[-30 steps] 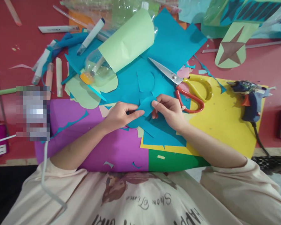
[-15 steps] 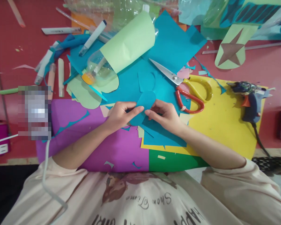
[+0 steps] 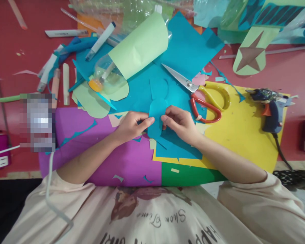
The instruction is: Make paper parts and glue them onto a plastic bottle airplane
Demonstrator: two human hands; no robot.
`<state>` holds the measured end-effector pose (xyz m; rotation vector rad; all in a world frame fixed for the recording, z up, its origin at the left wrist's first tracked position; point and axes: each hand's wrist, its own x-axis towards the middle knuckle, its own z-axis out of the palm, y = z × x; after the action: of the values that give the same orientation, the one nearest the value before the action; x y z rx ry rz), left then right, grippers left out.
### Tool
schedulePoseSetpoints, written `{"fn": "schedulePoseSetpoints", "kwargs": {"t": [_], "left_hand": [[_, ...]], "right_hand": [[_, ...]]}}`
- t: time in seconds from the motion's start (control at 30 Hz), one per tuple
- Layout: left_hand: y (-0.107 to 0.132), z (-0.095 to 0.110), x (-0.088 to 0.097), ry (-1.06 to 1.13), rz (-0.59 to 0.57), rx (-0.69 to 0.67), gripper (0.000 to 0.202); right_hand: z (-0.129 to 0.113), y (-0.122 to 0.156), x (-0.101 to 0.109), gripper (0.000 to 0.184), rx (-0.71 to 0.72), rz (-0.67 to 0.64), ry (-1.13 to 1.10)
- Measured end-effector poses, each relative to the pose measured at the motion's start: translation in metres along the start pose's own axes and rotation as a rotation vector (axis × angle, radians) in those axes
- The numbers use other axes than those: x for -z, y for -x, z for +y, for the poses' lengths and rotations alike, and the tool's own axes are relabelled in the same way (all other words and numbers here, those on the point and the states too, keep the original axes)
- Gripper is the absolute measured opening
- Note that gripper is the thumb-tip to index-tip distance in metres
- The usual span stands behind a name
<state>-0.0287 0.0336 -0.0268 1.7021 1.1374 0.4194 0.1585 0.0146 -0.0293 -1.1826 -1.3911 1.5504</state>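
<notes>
A rounded blue paper cutout (image 3: 157, 117) is held upright between my two hands, above the layered coloured sheets. My left hand (image 3: 134, 125) pinches its left edge between thumb and fingers. At its right edge, my right hand (image 3: 180, 123) is closed, thumb against bent fingers. Beyond the cutout lies a blue paper sheet (image 3: 139, 96) with cut lines in it. Scissors (image 3: 193, 88) with one red and one yellow handle rest just past my right hand, blades apart.
A plastic bottle wrapped in pale green paper (image 3: 142, 44) lies at the back. Several markers (image 3: 100, 41) are scattered at the left. A glue gun (image 3: 272, 112) rests on yellow paper (image 3: 234, 135) at the right. Purple paper (image 3: 132, 159) and small scraps lie nearest me.
The blue cutout has turned from a slant to nearly straight up and down. My right hand has shifted slightly to the right, and both hands remain at its edges.
</notes>
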Motion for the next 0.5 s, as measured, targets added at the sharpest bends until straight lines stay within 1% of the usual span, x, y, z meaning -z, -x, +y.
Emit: {"fn": "schedulePoseSetpoints", "kwargs": {"t": [0.07, 0.13, 0.23, 0.37, 0.43, 0.5], "left_hand": [[0.0000, 0.0005, -0.0003, -0.009, 0.011, 0.007, 0.047], [-0.0002, 0.0006, -0.0004, -0.008, 0.006, -0.017, 0.047], [-0.0004, 0.0000, -0.0003, -0.012, 0.014, -0.032, 0.046], [0.0005, -0.0009, -0.0004, 0.028, 0.078, 0.031, 0.047], [0.0011, -0.0007, -0.0006, 0.089, 0.081, 0.048, 0.046], [0.0016, 0.0002, -0.0009, 0.149, 0.073, 0.081, 0.045]], "right_hand": [[0.0008, 0.0004, -0.0005, 0.045, -0.005, -0.011, 0.036], [0.0017, 0.0006, -0.0007, 0.046, -0.004, -0.020, 0.077], [0.0021, 0.0005, -0.0002, 0.044, 0.039, -0.034, 0.149], [0.0006, 0.0011, 0.0009, 0.037, 0.167, -0.087, 0.269], [-0.0003, 0.0017, 0.0010, 0.033, 0.183, -0.107, 0.291], [-0.0006, 0.0021, 0.0009, 0.033, 0.168, -0.112, 0.285]]}}
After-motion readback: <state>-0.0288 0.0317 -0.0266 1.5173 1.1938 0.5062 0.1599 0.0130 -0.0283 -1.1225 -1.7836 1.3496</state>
